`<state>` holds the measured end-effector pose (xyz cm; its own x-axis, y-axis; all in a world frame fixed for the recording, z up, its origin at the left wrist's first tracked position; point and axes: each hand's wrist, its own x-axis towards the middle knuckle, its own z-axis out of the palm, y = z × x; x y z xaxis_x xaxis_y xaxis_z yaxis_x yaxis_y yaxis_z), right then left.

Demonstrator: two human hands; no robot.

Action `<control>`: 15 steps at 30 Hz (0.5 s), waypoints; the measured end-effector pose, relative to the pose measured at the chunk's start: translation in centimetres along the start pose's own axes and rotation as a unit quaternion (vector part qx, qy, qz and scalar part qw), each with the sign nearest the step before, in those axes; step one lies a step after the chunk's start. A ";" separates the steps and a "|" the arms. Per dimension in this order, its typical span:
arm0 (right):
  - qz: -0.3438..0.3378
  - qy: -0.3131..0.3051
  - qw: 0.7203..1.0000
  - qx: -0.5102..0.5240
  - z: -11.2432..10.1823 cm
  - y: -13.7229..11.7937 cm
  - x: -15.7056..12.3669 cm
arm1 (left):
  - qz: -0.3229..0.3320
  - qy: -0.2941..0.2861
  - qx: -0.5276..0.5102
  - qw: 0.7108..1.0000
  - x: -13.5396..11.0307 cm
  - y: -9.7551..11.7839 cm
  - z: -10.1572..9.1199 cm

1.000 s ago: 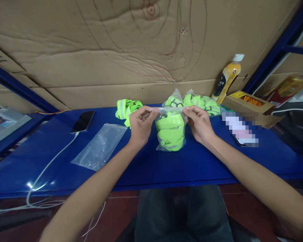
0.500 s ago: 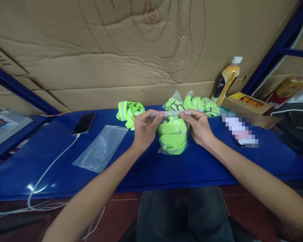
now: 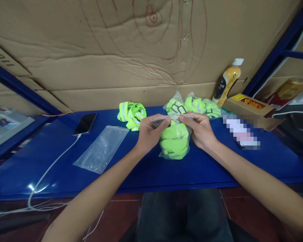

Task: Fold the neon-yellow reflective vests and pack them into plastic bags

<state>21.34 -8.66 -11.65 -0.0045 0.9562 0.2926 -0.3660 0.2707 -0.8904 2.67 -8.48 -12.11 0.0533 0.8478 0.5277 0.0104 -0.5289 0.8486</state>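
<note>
A clear plastic bag (image 3: 175,143) stuffed with a neon-green reflective strap stands on the blue table (image 3: 146,168). My left hand (image 3: 150,132) and my right hand (image 3: 200,129) pinch the bag's top edge from either side, fingertips close together over its mouth. A loose neon-green reflective strap (image 3: 131,115) lies behind my left hand. Behind the held bag lie filled bags (image 3: 199,105) of the same straps. An empty clear bag (image 3: 102,148) lies flat to the left.
A black phone (image 3: 85,123) with a white cable (image 3: 53,168) lies at the back left. A yellow drink bottle (image 3: 227,82) leans on the cardboard wall. An open cardboard box (image 3: 249,107) and another bottle (image 3: 291,85) are on the right.
My two hands have slid toward each other along the top edge of the bag, so that thumbs and fingertips now nearly meet. The bag stays on the table.
</note>
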 end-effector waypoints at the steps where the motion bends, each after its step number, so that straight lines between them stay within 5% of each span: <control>1: 0.001 0.001 1.000 0.003 0.1 0.0 0.0 | 0.001 0.002 -0.004 1.000 0.0 0.1 0.1; 8: 0.015 -0.026 1.000 -0.008 0.3 -0.2 -0.2 | 0.064 -0.025 0.044 0.997 -0.4 1.6 0.4; 15: 0.014 -0.009 1.000 -0.017 0.2 -0.1 -0.3 | 0.051 -0.019 0.068 0.996 -0.2 1.0 0.0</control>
<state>21.13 -8.98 -11.60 -0.0307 0.9613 0.2737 -0.3334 0.2483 -0.9095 2.67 -9.17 -11.36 0.0997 0.7888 0.6066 0.1390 -0.6146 0.7765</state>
